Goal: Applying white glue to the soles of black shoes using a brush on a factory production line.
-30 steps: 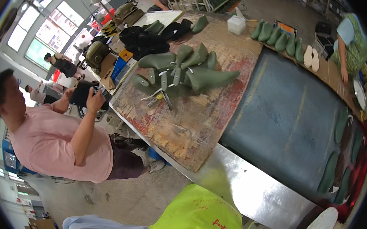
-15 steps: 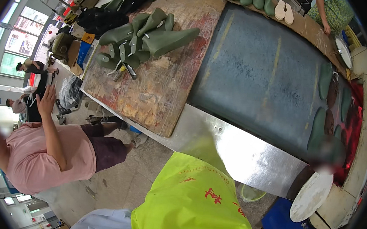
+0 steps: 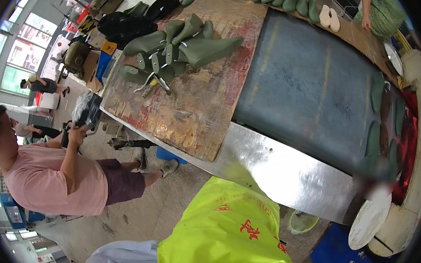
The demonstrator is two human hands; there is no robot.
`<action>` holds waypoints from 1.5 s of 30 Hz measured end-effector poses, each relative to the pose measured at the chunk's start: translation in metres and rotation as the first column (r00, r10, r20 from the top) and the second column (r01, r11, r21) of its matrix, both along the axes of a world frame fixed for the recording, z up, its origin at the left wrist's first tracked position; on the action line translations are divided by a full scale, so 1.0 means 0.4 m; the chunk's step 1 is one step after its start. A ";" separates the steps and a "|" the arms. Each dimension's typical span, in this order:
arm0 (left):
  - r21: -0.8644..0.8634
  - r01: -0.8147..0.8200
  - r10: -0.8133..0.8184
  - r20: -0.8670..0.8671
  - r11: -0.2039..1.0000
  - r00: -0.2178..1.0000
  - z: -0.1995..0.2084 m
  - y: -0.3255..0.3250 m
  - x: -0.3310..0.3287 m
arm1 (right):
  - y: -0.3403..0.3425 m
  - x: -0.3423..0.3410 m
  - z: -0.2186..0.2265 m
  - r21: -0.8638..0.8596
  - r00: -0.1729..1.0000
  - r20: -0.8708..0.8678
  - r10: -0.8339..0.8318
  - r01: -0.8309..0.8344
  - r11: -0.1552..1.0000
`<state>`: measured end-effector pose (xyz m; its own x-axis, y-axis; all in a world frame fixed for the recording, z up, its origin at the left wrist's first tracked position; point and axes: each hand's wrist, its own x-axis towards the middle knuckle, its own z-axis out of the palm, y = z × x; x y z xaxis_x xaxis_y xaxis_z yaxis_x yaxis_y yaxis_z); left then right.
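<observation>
Neither my left hand nor my right hand shows in the head view. My yellow-green apron [image 3: 232,237] with red lettering fills the lower middle, and a pale sleeve [image 3: 121,258] shows beside it. In front of me stands a bench with a metal edge [image 3: 276,171]. A pile of green shoe lasts [image 3: 212,51] lies on the worn wooden board [image 3: 182,119] at the left. Right of the board runs a dark conveyor belt [image 3: 303,84] with yellow lines. More green lasts [image 3: 376,92] lie at its right end, beside brown shoe parts [image 3: 386,103].
A person in a pink shirt [image 3: 63,179] stands left of the bench, hands raised. Along the far edge are a row of lasts [image 3: 290,3], two cream soles [image 3: 329,18] and another person's hand [image 3: 366,25]. A white oval plate [image 3: 369,220] juts out near right.
The whole scene has shifted a little rightward in the view as my head turned. The person in pink has brought their hands together and turned their head. The lasts stay in place.
</observation>
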<state>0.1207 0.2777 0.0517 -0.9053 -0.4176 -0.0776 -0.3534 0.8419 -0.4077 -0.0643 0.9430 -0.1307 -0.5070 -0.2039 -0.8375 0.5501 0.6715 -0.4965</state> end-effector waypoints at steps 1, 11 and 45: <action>0.015 -0.003 0.003 0.000 1.000 1.000 0.003 0.006 0.022 | -0.004 0.009 0.004 0.000 1.000 -0.009 -0.009 0.009 1.000; 0.229 -0.049 0.059 -0.039 0.972 0.997 -0.040 0.104 0.131 | -0.015 0.096 0.015 0.049 0.993 0.029 -0.116 0.115 0.992; 0.833 0.188 -0.105 -0.156 0.521 0.982 -0.450 0.457 -0.478 | 0.140 0.132 0.104 0.114 0.917 0.026 -0.397 0.392 0.913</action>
<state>-0.0706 0.4607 -0.1282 -0.9671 -0.0569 -0.2479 -0.1866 0.8209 0.5398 -0.0114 0.9990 -0.0890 -0.4877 0.0939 -0.8680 0.8018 0.4415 -0.4027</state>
